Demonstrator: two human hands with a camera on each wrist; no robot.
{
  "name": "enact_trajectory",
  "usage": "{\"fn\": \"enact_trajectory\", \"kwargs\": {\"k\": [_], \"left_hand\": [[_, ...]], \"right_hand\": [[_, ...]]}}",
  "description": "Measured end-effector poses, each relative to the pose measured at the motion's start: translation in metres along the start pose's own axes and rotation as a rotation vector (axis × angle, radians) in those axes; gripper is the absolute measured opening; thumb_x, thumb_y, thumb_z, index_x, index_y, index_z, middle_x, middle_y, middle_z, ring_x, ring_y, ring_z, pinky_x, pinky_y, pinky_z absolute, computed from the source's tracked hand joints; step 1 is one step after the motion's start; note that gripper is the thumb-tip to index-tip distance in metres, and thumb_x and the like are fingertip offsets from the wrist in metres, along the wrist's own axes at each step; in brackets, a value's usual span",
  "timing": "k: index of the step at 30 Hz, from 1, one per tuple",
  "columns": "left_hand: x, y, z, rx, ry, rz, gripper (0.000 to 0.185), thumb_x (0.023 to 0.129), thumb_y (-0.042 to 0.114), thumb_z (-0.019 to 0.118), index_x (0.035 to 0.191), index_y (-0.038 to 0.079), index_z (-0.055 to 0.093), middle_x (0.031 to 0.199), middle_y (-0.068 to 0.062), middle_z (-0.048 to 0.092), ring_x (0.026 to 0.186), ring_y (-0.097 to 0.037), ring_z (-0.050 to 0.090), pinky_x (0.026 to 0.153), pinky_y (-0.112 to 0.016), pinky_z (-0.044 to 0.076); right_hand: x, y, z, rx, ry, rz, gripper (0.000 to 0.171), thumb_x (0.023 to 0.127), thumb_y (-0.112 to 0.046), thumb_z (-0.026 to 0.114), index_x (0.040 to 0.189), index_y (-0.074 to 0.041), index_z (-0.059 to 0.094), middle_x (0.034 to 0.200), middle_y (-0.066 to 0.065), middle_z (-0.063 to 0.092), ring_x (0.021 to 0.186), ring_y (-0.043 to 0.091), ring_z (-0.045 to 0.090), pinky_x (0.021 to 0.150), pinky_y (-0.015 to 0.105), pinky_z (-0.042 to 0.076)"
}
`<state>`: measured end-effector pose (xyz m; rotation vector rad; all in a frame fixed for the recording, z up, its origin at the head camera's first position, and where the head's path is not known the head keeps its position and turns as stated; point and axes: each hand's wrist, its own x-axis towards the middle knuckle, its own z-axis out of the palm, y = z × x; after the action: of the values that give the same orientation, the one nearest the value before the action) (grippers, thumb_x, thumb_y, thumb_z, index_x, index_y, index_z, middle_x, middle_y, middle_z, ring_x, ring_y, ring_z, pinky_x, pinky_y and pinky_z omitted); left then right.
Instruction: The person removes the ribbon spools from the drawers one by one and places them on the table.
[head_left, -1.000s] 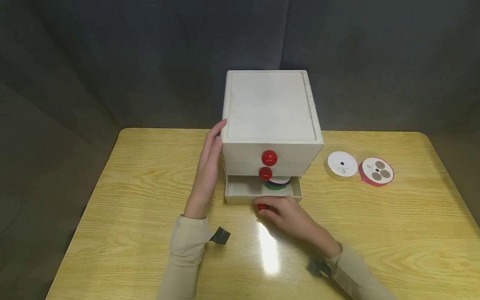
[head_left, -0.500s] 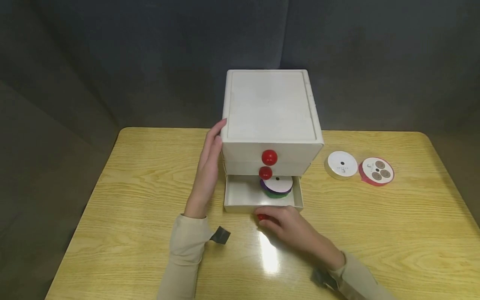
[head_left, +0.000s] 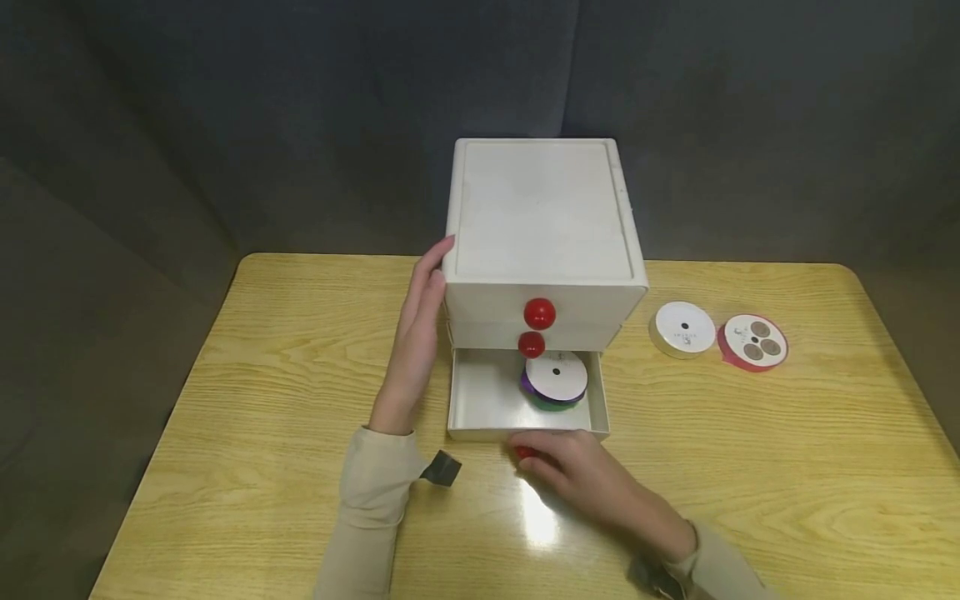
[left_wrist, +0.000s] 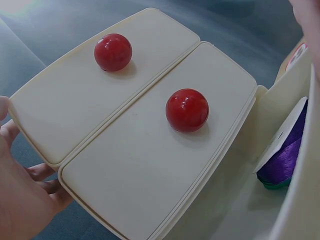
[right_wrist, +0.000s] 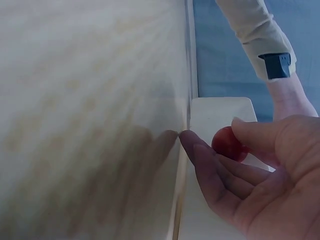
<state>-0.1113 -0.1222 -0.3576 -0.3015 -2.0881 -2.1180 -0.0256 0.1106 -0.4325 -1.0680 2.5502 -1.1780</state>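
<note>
Left hand (head_left: 415, 333): fingers straight, laid flat against the left side of the cabinet (head_left: 542, 212), holding nothing; beige sleeve (head_left: 371, 500) with a dark strap tab at the wrist.

Cabinet: white, three drawers, standing on the wooden table (head_left: 247, 375). The upper two drawers are shut, each with a red knob, top knob (head_left: 538, 314) and middle knob (head_left: 531, 344).

Bottom drawer (head_left: 487, 400): drawn out toward the person, interior exposed. Inside, toward the right rear, a stack of ribbon spools (head_left: 556, 379), white disc on top, purple beneath, green at the bottom.

Bottom knob (head_left: 524, 452): red, on the drawer front, mostly covered by fingers.

Right hand (head_left: 581, 475): fingers curled round the bottom knob, thumb over it, as the right wrist view shows.

White spool (head_left: 682, 330): flat on the table, right of the cabinet.

Red spool (head_left: 753, 342): just beside the white spool, farther right, whether touching cannot be told.
</note>
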Motion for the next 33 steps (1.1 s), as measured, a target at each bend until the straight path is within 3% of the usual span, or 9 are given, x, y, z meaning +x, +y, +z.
{"fn": "enact_trajectory", "kwargs": {"k": [20, 27, 33], "left_hand": [[0.0, 0.001, 0.001, 0.011, 0.005, 0.0, 0.051, 0.111, 0.038, 0.032, 0.159, 0.02, 0.037, 0.163, 0.008, 0.036, 0.151, -0.007, 0.028, 0.124, -0.041, 0.02], [-0.001, 0.001, 0.0, 0.0, 0.002, -0.002, 0.05, 0.112, 0.038, 0.032, 0.159, 0.021, 0.037, 0.163, 0.009, 0.036, 0.151, -0.007, 0.028, 0.124, -0.042, 0.02], [0.0, 0.001, 0.001, 0.008, 0.005, -0.004, 0.05, 0.112, 0.038, 0.032, 0.159, 0.021, 0.038, 0.163, 0.009, 0.036, 0.151, -0.006, 0.028, 0.125, -0.041, 0.02]], "right_hand": [[-0.014, -0.006, 0.012, -0.009, 0.054, -0.062, 0.028, 0.093, -0.004, 0.074, 0.121, -0.007, 0.074, 0.104, 0.0, 0.077, 0.097, 0.009, 0.071, 0.086, 0.036, 0.06], [-0.013, -0.012, 0.003, -0.002, -0.051, 0.009, 0.027, 0.099, -0.011, 0.071, 0.125, -0.013, 0.072, 0.093, -0.012, 0.066, 0.082, 0.002, 0.059, 0.08, 0.029, 0.058], [-0.008, -0.026, -0.019, 0.035, -0.15, 0.037, 0.021, 0.104, -0.019, 0.063, 0.121, -0.012, 0.074, 0.11, -0.005, 0.075, 0.098, 0.002, 0.067, 0.089, 0.033, 0.058]]}}
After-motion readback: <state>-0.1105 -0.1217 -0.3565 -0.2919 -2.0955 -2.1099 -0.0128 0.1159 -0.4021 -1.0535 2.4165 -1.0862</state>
